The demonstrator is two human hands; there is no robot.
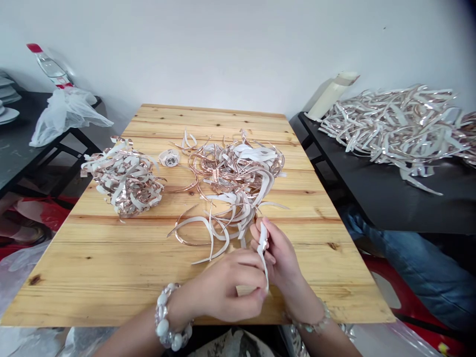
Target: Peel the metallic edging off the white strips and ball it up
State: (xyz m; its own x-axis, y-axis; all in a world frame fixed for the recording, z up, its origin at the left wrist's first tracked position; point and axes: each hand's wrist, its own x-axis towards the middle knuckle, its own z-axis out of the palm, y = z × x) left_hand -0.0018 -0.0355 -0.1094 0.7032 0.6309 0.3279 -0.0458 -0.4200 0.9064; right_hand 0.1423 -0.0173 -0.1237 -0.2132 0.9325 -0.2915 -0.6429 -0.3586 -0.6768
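Note:
Between my two hands, near the table's front edge, is a thin curved strip point(263, 243), white on one face and shiny rose-gold on the other. The fingers of my left hand point(234, 285) pinch its lower end. Higher up, my right hand point(278, 250) grips the upper part between thumb and fingers. Just beyond my hands lies a loose heap of similar long strips point(241, 168), tangled, with a few curved ones spread toward me. A bundle of shorter curled strips point(124, 181) sits at the left of the wooden table point(122, 267).
A small round white roll point(169, 157) lies between the piles. On the right, a black table point(357, 183) bears a big heap of strips point(397, 126) and a pale cylinder point(332, 96). At left are a bottle point(50, 67), a plastic bag point(67, 111) and plates point(7, 115). A person's denim-clad leg point(416, 277) is at right.

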